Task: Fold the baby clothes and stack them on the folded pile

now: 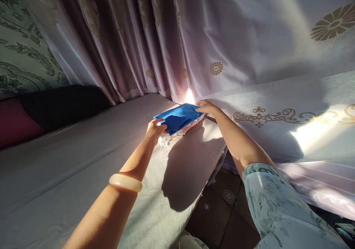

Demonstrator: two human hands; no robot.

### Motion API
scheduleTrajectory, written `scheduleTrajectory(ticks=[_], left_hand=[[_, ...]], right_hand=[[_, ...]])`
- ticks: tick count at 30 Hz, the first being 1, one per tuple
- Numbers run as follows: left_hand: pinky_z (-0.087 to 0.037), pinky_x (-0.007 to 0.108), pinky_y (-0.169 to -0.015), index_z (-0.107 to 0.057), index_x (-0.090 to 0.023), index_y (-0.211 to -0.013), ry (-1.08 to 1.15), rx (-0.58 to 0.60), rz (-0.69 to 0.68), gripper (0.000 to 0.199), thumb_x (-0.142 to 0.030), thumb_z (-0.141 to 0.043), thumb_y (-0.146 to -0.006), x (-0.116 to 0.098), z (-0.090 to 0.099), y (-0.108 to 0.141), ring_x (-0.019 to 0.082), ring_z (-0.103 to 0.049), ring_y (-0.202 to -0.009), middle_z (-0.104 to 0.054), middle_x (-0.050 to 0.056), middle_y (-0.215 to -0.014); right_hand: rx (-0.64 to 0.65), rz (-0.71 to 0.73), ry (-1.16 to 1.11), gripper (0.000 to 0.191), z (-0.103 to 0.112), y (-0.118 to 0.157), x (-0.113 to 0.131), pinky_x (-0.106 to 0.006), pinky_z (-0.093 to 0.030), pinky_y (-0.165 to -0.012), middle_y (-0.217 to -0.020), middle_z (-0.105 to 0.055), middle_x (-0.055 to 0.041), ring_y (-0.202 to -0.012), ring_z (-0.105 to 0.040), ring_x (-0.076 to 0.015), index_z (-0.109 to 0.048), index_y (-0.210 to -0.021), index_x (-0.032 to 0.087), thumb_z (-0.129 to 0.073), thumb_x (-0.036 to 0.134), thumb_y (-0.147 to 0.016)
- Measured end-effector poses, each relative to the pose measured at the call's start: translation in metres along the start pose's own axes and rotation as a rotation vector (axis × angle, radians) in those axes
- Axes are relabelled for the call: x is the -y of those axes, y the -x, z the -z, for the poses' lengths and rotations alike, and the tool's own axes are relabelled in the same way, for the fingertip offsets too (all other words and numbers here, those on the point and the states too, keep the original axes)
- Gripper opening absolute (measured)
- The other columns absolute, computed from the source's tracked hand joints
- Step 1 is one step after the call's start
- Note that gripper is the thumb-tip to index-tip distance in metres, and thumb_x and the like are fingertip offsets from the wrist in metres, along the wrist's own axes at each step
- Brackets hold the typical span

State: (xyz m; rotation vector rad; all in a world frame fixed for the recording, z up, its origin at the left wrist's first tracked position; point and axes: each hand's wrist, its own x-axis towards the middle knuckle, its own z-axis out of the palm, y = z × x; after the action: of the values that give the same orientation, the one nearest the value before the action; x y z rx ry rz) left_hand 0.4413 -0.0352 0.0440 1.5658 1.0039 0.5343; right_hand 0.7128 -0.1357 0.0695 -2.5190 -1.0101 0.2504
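Over on the bed (pixel 91 167), left hand (pixel 156 129) and right hand (pixel 206 107) had fingers pinching opposite sides of the blue cloth (pixel 180 116), patterned fabric (pixel 185 130) right beneath it!

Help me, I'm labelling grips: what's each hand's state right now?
Left hand: partly curled, touching the left end of the blue cloth; grip cannot be told.
Right hand: partly curled, touching the blue cloth's right end; grip cannot be told.
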Motion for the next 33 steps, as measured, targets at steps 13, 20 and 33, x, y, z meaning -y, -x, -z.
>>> scheduleTrajectory(ticks=[13, 20, 33], left_hand=[[-0.025, 0.051, -0.114, -0.052, -0.024, -0.138, -0.964, -0.065, -0.723, 0.046, -0.036, -0.033, -0.098, 0.013, -0.013, 0.003, 0.032, -0.032, -0.140, -0.045, 0.010, -0.148], [-0.024, 0.059, -0.111, -0.044, -0.030, -0.146, -1.019, 0.012, -0.718, 0.049, -0.040, -0.025, -0.101, 0.046, -0.018, -0.009, 0.032, -0.031, -0.142, -0.035, 0.012, -0.155], [-0.015, 0.057, -0.116, -0.029, -0.031, -0.152, -0.978, 0.113, -0.617, 0.056, -0.051, -0.022, -0.100, 0.048, 0.013, -0.002, 0.028, -0.015, -0.149, -0.023, 0.010, -0.161]], right_hand=[[-0.017, 0.383, 0.381, 0.052, -0.035, 0.006, 0.046, -0.054, -0.009, -0.119, -0.160, -0.027, -0.0043, -0.148, -0.018, -0.0250, -0.039, -0.147, 0.024, -0.021, 0.041, -0.102], [-0.081, 0.385, 0.375, 0.049, -0.062, -0.005, 0.024, -0.045, -0.027, -0.116, -0.151, -0.044, -0.0017, -0.138, -0.038, -0.0240, -0.050, -0.139, 0.027, -0.021, 0.038, -0.101], [0.018, 0.312, 0.381, 0.052, -0.046, 0.001, 0.044, -0.058, -0.016, -0.117, -0.158, -0.031, -0.0056, -0.144, -0.027, -0.0266, -0.039, -0.147, 0.025, -0.024, 0.041, -0.099]])
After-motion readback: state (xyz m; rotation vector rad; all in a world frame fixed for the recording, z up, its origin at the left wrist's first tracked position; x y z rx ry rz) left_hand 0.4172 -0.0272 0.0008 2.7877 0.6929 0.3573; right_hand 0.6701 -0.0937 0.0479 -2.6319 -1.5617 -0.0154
